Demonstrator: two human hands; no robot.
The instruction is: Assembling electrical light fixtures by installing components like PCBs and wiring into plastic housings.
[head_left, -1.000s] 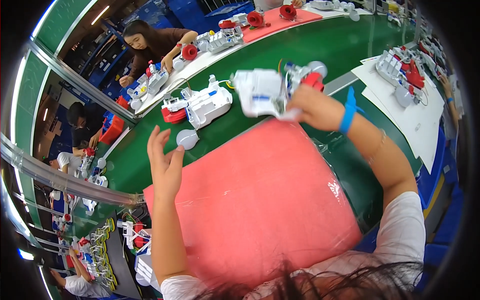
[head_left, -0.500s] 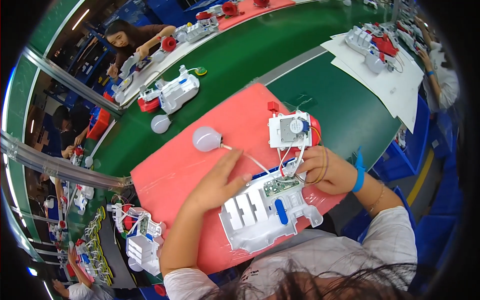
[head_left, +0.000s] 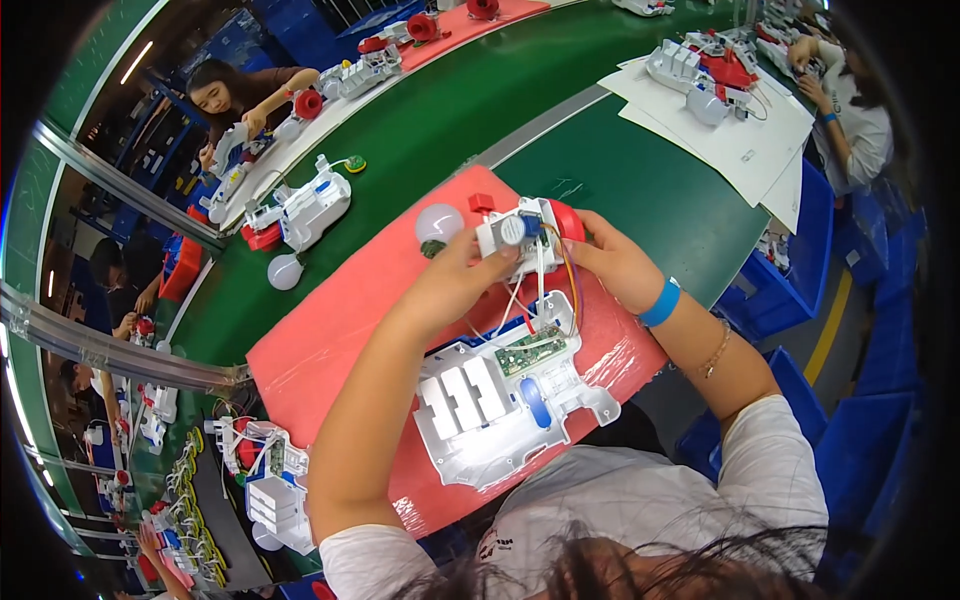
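Observation:
Between my two hands is a white motor unit [head_left: 514, 233] with a red rounded part [head_left: 567, 219] on its far right side. My left hand [head_left: 447, 285] grips its left side, thumb along the near edge. At the red part, my right hand [head_left: 618, 268] has its fingers and thumb closed round the unit's right side. Wires run from it down to a green circuit board [head_left: 530, 352] inside an open white plastic housing [head_left: 470, 458]. Beside my left fingertips lies a white round bulb [head_left: 440, 222]; its base is partly hidden.
A pink foam mat [head_left: 330, 345] lies beneath the parts. Another white assembly [head_left: 315, 208] rests on the green belt ahead. Further units sit on white sheets [head_left: 740, 150] at right and at lower left [head_left: 278, 490]. Blue bins [head_left: 790, 275] stand right; other people work around.
Both hands have moved forward and now grip the motor unit, which is tilted. The bulb has turned and its cord is less visible. The whole view has shifted slightly.

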